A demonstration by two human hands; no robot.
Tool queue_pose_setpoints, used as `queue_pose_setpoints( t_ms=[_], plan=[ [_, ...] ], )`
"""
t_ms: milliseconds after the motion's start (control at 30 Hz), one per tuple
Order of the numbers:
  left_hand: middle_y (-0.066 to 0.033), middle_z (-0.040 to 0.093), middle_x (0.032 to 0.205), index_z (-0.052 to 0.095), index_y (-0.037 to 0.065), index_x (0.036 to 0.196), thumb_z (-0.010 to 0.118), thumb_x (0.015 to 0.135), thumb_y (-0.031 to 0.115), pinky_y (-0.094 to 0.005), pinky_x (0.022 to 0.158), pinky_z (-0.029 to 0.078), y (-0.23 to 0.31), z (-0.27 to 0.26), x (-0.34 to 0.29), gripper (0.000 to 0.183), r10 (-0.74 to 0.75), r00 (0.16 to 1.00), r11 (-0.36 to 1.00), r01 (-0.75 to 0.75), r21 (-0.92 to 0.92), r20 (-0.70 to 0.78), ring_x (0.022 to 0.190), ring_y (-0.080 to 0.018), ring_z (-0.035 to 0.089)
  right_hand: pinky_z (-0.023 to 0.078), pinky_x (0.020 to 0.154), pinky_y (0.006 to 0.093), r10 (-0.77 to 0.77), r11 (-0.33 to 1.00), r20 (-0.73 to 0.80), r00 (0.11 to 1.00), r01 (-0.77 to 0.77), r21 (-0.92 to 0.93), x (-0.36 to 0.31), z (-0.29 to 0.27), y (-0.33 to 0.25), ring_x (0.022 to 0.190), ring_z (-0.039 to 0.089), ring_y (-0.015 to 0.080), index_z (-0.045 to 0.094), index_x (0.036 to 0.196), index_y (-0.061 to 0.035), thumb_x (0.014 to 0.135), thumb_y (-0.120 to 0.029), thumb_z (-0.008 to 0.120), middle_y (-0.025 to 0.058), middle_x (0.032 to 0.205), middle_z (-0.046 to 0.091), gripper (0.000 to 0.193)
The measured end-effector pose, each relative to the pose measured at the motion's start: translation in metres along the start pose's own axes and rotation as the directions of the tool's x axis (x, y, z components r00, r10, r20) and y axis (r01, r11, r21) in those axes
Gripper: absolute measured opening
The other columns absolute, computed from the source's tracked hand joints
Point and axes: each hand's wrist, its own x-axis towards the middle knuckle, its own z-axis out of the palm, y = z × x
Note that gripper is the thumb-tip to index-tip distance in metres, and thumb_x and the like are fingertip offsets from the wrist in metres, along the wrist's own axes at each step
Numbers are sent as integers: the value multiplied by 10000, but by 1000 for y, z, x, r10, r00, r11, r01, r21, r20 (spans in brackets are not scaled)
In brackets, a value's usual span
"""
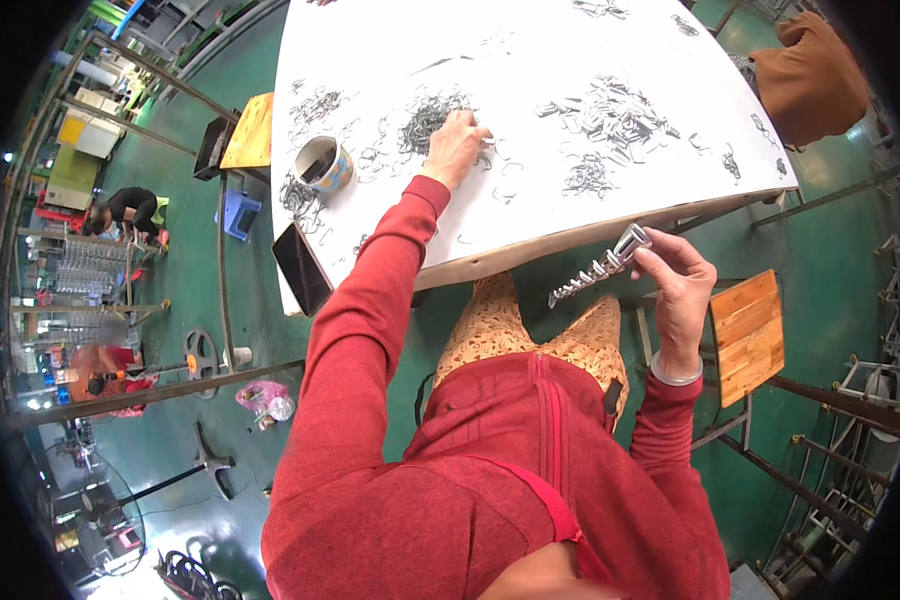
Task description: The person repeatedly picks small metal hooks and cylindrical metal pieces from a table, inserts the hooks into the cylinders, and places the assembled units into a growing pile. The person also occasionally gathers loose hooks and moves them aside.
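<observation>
hands (left) (457, 148): anything held too small to tell | stooping co-worker (133, 208): head blurred | red jacket (410, 500): cut by lower edge

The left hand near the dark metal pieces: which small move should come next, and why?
Perhaps the left hand should pinch one piece from the dark pile: it is right there, while the right hand holds a row of metal pieces.

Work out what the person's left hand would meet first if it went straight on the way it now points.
The left hand would most likely meet the dark pile of small pieces, whose right side lies at its fingertips; whether they already touch is unclear from this view.
</observation>
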Motion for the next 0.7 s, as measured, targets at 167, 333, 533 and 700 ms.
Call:
queue_pose_setpoints(
  t_ms=[167,333,533,700],
  plan=[
    [-108,545,904,617,81,775,581,747,91,-366,754,490,-11,9,19,47,226,974,960,-224,166,9,919,-265,543,484,583,228,-25,998,-27,999,23,-55,-6,-3,-10,654,602,126,649,970,71,766,58,651,106,799,664,204],
    [-171,586,950,558,59,955,461,850,58,-432,770,479,-19,-2,30,143,-33,996,999,31,-23,-84,886,-337,583,473,608,232,-58,996,-67,996,53,-72,-11,-11,-9,646,579,115,648,944,69,779,10,653,81,802,655,176],
    [-171,632,827,596,-71,986,530,875,32,-352,687,533,-4,-27,18,164,-295,955,833,248,-494,-17,781,-245,641,479,617,223,-119,993,-66,991,121,14,-10,-17,-2,656,586,107,649,1009,50,782,-22,674,81,820,664,240],
    [-125,627,789,613,-78,944,610,874,95,-302,649,574,112,-74,7,186,-138,977,176,186,-967,162,692,-166,629,494,624,216,-129,991,-126,984,132,15,-3,-28,4,708,621,109,651,989,38,806,-21,659,91,842,676,193]
  ],
)
